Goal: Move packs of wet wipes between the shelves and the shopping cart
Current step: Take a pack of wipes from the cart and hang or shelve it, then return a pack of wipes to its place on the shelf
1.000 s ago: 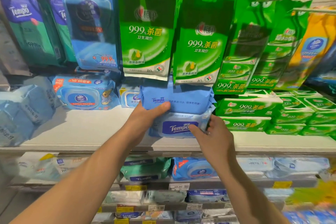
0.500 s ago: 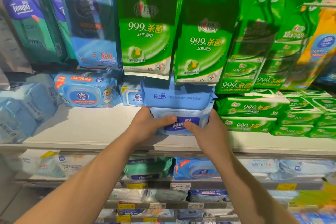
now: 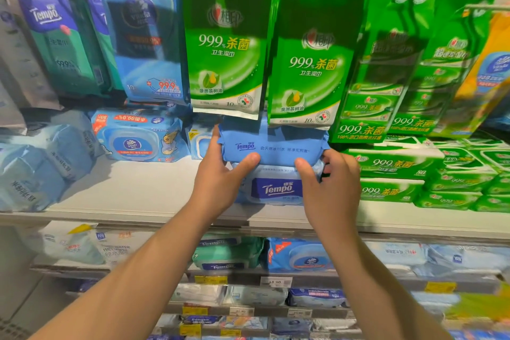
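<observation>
A blue Tempo wipes pack point(image 3: 276, 146) lies on top of a lighter Tempo pack point(image 3: 276, 188) on the white shelf point(image 3: 138, 190). My left hand point(image 3: 220, 174) grips the top pack's left end, thumb on its front and fingers behind. My right hand point(image 3: 328, 182) holds its right end, thumb on the front edge and fingers curled round the side. The shopping cart is out of view.
Tall green wipes bags point(image 3: 226, 44) hang just above the pack. Stacked green packs point(image 3: 394, 171) stand right of it, a blue Vinda pack point(image 3: 138, 135) left. Light blue bundles point(image 3: 41, 163) sit far left. Lower shelves point(image 3: 276, 281) hold more packs and price tags.
Both hands rose from the lower Tempo pack to the blue pack on top of it and now grip its two ends. The packs stay in place.
</observation>
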Tool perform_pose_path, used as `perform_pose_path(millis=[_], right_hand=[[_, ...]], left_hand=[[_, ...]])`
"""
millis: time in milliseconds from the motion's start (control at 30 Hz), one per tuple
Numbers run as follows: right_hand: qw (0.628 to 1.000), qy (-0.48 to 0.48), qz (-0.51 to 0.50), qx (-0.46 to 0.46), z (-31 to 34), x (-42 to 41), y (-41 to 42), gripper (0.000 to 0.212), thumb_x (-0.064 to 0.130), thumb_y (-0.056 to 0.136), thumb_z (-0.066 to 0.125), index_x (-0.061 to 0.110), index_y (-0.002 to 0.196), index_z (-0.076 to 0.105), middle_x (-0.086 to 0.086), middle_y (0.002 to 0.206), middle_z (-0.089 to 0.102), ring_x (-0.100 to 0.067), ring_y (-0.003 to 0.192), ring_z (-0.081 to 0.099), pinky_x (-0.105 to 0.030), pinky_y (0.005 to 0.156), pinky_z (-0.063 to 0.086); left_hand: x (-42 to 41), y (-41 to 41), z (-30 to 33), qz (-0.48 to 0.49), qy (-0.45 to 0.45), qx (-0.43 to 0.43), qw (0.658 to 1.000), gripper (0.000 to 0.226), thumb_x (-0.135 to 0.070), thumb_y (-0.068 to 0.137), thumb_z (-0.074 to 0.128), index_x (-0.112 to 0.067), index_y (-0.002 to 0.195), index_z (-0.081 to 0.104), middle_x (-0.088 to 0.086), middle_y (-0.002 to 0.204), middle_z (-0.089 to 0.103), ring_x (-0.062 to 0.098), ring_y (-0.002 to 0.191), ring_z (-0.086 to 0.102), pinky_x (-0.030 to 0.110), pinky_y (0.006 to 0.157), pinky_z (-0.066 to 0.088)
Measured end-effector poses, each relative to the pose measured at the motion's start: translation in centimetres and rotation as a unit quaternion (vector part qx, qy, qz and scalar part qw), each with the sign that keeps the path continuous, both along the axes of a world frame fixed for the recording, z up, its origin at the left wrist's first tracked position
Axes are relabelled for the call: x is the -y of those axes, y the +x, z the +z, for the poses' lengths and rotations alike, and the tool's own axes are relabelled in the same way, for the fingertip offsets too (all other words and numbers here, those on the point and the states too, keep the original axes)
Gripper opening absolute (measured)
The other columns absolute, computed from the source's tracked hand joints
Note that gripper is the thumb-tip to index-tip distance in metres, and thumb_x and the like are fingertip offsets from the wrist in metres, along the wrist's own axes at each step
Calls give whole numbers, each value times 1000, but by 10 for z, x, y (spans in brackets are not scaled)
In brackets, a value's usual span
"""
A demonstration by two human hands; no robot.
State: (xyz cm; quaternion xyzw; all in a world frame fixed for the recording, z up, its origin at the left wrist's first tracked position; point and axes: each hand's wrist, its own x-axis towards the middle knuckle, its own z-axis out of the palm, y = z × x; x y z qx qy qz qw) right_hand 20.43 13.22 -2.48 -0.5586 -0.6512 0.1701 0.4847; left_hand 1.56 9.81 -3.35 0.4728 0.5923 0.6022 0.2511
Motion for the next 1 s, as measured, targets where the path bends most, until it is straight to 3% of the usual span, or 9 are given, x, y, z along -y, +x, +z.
perform_pose_path(millis=[167, 300, 367, 433, 533, 700, 833, 900, 1000], right_hand=[[1000, 15, -2, 10, 7, -1, 1, 17, 39, 88, 72, 26, 86, 61, -1, 98, 57, -18, 90, 50, -34, 77, 38], [999, 8, 9, -34, -6, 5, 8, 41, 38, 83, 79, 19, 115, 62, -1, 107, 53, -14, 87, 55, -32, 80, 48], [998, -3, 9, -56, -17, 11, 14, 44, 35, 80, 84, 19, 109, 54, -1, 102, 52, -19, 83, 57, -31, 76, 48], [998, -45, 15, -41, -26, 13, 16, 38, 34, 81, 84, 23, 96, 51, 0, 89, 55, -21, 81, 56, -25, 69, 42], [997, -75, 26, -22, -28, 10, 15, 30, 33, 86, 80, 21, 86, 52, 2, 76, 59, -14, 74, 58, -12, 62, 34], [995, -92, 42, -10, -21, 12, 15, 26, 35, 90, 76, 22, 80, 55, 7, 73, 62, -1, 70, 57, -14, 60, 36], [988, -115, 70, 72, -15, 26, 22, 29, 43, 95, 64, 23, 75, 62, 11, 71, 65, -4, 71, 60, -17, 59, 38], [978, -121, 99, 137, -12, 36, 23, 28, 44, 97, 58, 24, 79, 66, 11, 74, 68, -9, 71, 62, -23, 61, 43], [946, -131, 139, 263, -6, 54, 19, 30, 47, 100, 49, 27, 107, 70, 4, 99, 75, -20, 83, 63, -31, 73, 48]], left_hand=[[1, 7, -1, 25, -5, -12, 1000, 71, -34, 87, 81, -20, 146, 44, -15, 124, 70, -2, 109, 68, 47, 101, 55], [7, 2, -3, -13, -43, -17, 999, 99, -45, 70, 88, -23, 151, 37, -22, 130, 65, -13, 111, 62, 34, 103, 53], [10, -1, -6, -32, -93, -69, 993, 88, -41, 65, 92, -31, 138, 43, -34, 119, 59, -18, 103, 57, 18, 92, 51], [10, -3, -10, -39, -142, -145, 978, 70, -32, 72, 93, -36, 123, 46, -37, 106, 55, -10, 93, 57, 4, 75, 42], [5, -3, -7, -30, -156, -197, 967, 58, -27, 79, 89, -29, 125, 54, -16, 116, 65, 7, 100, 58, 12, 67, 39], [10, 2, -1, -23, -173, -218, 960, 61, -31, 86, 83, -18, 137, 52, 1, 135, 64, 22, 122, 60, 26, 85, 40], [30, 6, 1, 2, -197, -242, 950, 74, -42, 85, 82, -20, 146, 45, 1, 142, 61, 22, 128, 56, 21, 80, 36], [48, 6, 3, 16, -203, -273, 940, 91, -49, 85, 79, -19, 157, 33, 3, 154, 50, 23, 137, 48, 24, 95, 39], [81, 2, 1, 54, -225, -317, 920, 104, -63, 86, 70, -15, 163, 21, 3, 168, 29, 23, 154, 26, 35, 123, 24]])
